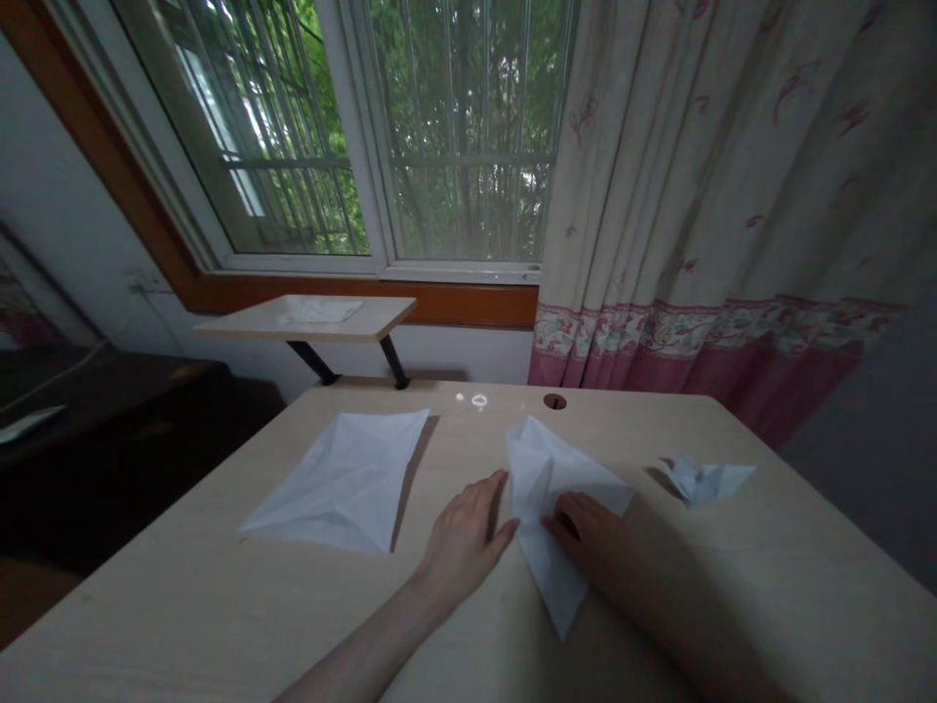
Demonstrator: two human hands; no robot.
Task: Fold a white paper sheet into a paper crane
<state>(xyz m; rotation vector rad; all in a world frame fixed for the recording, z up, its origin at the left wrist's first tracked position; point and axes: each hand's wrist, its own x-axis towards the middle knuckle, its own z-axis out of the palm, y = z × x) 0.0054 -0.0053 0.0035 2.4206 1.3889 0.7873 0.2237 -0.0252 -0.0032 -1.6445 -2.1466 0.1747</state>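
A partly folded sheet of white paper (567, 464) lies on the table in front of me, with creases and a long point towards me. My left hand (468, 522) is at its left edge, fingers stretched out and thumb tip touching or very near the paper. On the paper's middle rests my right hand (596, 537), its fingers bent and closed in a pinch at a fold. Part of the sheet is hidden under that hand. Left of my hands lies a second white sheet (344, 478), unfolded but creased. To the right sits a small folded paper figure (703, 480).
The pale wooden table (241, 615) has a round cable hole (554, 401) at its far edge. A raised shelf (241, 319) at the back left carries more white paper (322, 310). Behind are a barred window (461, 137) and a flowered curtain (703, 195).
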